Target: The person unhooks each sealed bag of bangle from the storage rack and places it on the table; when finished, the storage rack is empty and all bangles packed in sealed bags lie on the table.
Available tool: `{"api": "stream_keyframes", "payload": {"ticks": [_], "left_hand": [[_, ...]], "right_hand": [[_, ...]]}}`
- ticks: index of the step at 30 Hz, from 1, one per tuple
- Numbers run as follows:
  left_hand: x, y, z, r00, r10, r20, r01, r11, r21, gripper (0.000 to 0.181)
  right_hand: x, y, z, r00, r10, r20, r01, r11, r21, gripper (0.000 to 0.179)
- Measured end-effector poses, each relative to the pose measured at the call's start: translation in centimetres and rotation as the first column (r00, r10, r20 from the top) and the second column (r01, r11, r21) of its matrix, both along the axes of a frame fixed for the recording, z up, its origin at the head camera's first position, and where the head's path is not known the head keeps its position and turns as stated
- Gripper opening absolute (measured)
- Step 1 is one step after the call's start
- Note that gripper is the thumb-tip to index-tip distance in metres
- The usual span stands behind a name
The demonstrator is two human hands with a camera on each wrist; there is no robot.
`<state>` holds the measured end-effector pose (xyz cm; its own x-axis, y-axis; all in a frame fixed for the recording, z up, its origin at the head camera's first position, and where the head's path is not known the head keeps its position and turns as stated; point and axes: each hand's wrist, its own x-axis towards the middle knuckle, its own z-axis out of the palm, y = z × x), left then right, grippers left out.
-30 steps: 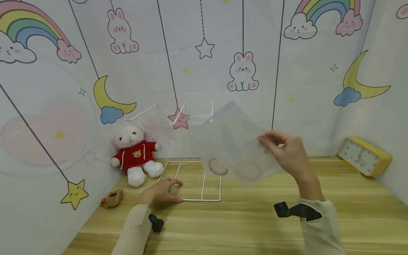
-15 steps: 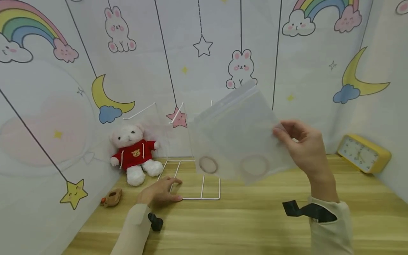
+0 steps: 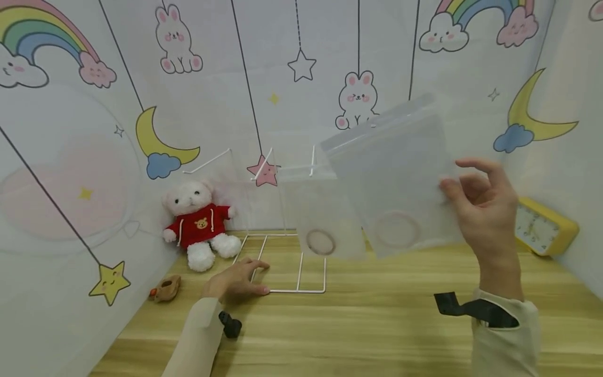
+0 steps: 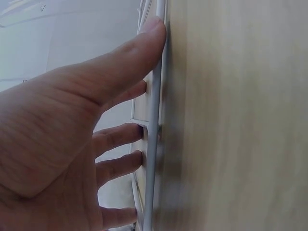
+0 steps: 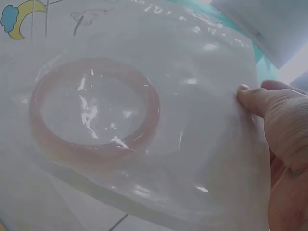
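My right hand pinches the side edge of a clear zip bag, raised at the right of a white wire rack. A pale pink bangle lies inside this bag, large in the right wrist view. Behind it, a second zip bag hangs at the rack's hooks with a darker bangle in its bottom. My left hand rests on the rack's base at the front left. In the left wrist view, its thumb presses the front rod and its fingers reach across to the base's inner side.
A white teddy bear in a red hoodie sits at the back left. Near it lies a small brown wooden toy. A yellow clock stands at the right, partly behind my right wrist. A printed cloth wall closes off the wooden table.
My right hand has moved right and up with its zip bag, which now hangs more upright, apart from most of the other bag. My left hand has stayed on the rack's base.
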<state>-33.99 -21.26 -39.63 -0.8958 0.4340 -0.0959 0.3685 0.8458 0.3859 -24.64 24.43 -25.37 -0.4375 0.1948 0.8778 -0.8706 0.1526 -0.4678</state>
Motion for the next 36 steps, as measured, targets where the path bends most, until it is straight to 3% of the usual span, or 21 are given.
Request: {"api": "stream_keyframes", "payload": {"ticks": [4, 11, 13, 16, 18, 22, 25, 28, 33, 36], "left_hand": [[0.2, 0.0, 0.0, 1.0, 0.008, 0.004, -0.008, 1.0, 0.003, 0.067], [0.5, 0.0, 0.3, 1.0, 0.03, -0.008, -0.03, 1.0, 0.006, 0.065], [0.5, 0.0, 0.4, 0.999, 0.037, -0.005, -0.037, 0.999, 0.001, 0.064], [0.4, 0.0, 0.4, 0.999, 0.034, -0.005, -0.034, 0.999, 0.001, 0.064], [0.4, 0.0, 0.3, 0.999, 0.034, -0.001, -0.034, 0.999, 0.001, 0.065], [0.4, -0.1, 0.0, 0.999, 0.032, 0.011, -0.032, 0.999, 0.002, 0.065], [0.5, -0.2, -0.2, 1.0, 0.026, 0.009, -0.026, 1.0, 0.006, 0.065], [0.5, -0.3, -0.2, 1.0, 0.026, 0.0, -0.026, 1.0, 0.009, 0.064], [0.4, -0.3, -0.2, 1.0, 0.029, -0.006, -0.029, 1.0, 0.011, 0.064], [0.2, -0.2, -0.1, 1.0, 0.027, -0.005, -0.027, 1.0, 0.014, 0.064]], "right_hand": [[-0.3, 0.7, -0.4, 0.996, -0.078, 0.033, 0.079, 0.997, -0.013, 0.036], [-0.8, 1.8, -0.7, 0.989, -0.138, 0.054, 0.139, 0.99, -0.027, 0.033], [-1.0, 2.1, -0.9, 0.974, -0.21, 0.089, 0.21, 0.978, 0.007, 0.033], [-1.5, 2.5, -1.4, 0.934, -0.325, 0.148, 0.318, 0.946, 0.067, 0.034], [-1.9, 2.6, -2.0, 0.897, -0.404, 0.181, 0.386, 0.914, 0.124, 0.034], [-2.5, 2.6, -3.5, 0.843, -0.474, 0.253, 0.429, 0.877, 0.215, 0.033], [-2.9, 2.4, -4.3, 0.822, -0.506, 0.261, 0.441, 0.856, 0.269, 0.031], [-3.6, 2.3, -4.9, 0.82, -0.527, 0.222, 0.453, 0.836, 0.311, 0.029], [-5.0, 1.9, -5.8, 0.848, -0.513, 0.131, 0.445, 0.825, 0.348, 0.026], [-5.8, 1.5, -6.3, 0.851, -0.514, 0.109, 0.443, 0.814, 0.376, 0.025]]}}
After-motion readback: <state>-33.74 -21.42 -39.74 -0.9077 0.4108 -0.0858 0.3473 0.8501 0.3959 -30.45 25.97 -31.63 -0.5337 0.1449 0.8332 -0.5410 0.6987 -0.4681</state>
